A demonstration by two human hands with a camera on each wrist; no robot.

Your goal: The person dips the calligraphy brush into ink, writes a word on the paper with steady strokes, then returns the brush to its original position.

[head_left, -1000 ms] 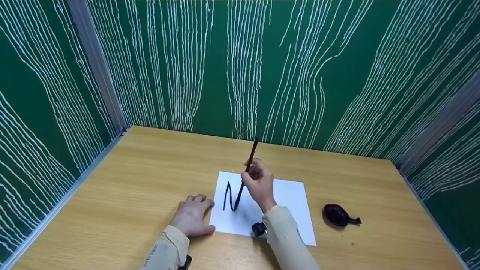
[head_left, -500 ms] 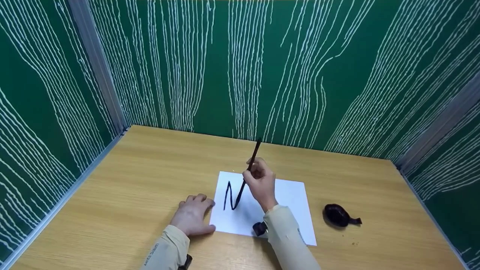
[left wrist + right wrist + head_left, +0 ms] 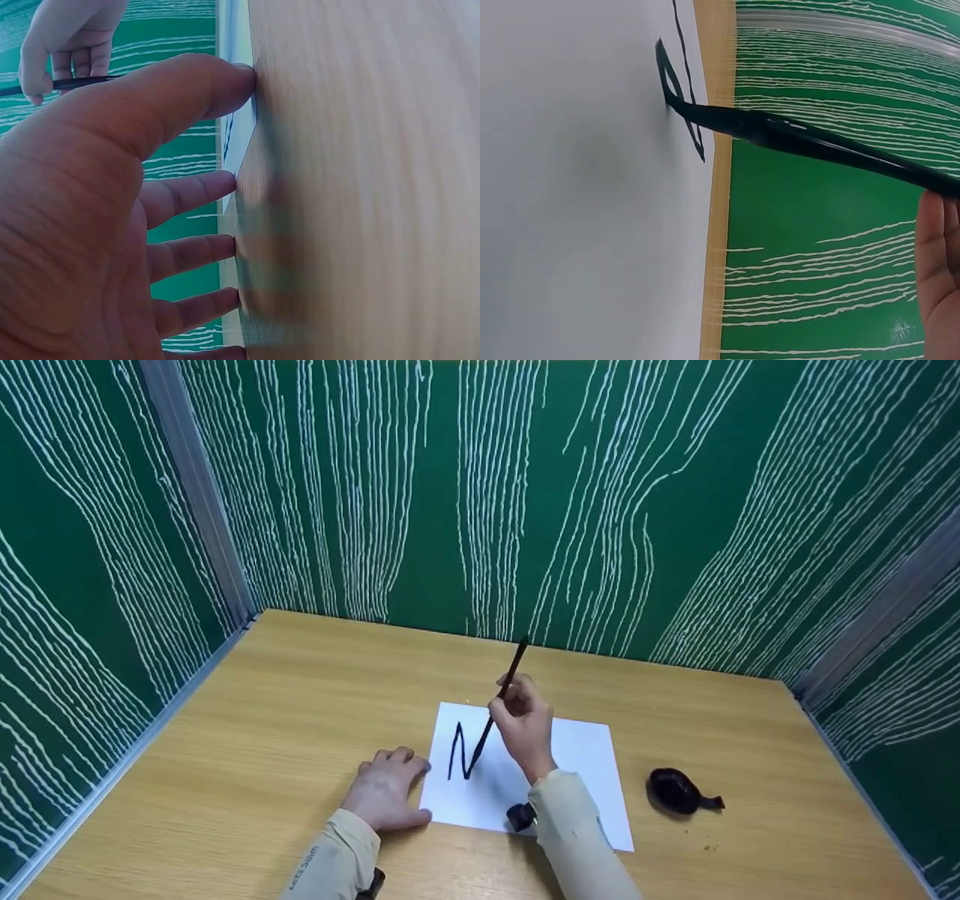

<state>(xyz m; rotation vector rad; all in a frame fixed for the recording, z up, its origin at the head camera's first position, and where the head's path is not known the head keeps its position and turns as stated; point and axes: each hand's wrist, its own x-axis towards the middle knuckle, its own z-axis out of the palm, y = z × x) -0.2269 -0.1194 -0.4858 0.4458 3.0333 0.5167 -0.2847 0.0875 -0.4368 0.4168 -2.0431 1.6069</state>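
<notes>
And the right hand (image 3: pixel 525 731) pinches the slim black brush (image 3: pixel 516 661), tip down on the white rectangular paper sheet (image 3: pixel 586 744), while the left hand (image 3: pixel 385 793), fingers outstretched, rests at its edge, presumably steadying it.

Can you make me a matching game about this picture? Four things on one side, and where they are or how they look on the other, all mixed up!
Things:
1. Paintbrush
2. Paper
3. Dish with a stubby handle
4. Left hand

Places and looks:
A. Black, on the table, with no hand touching it
B. Resting at the left edge of the sheet
C. White, with black strokes on it
D. Held in the right hand

Right pairs: 1-D, 2-C, 3-A, 4-B
</notes>
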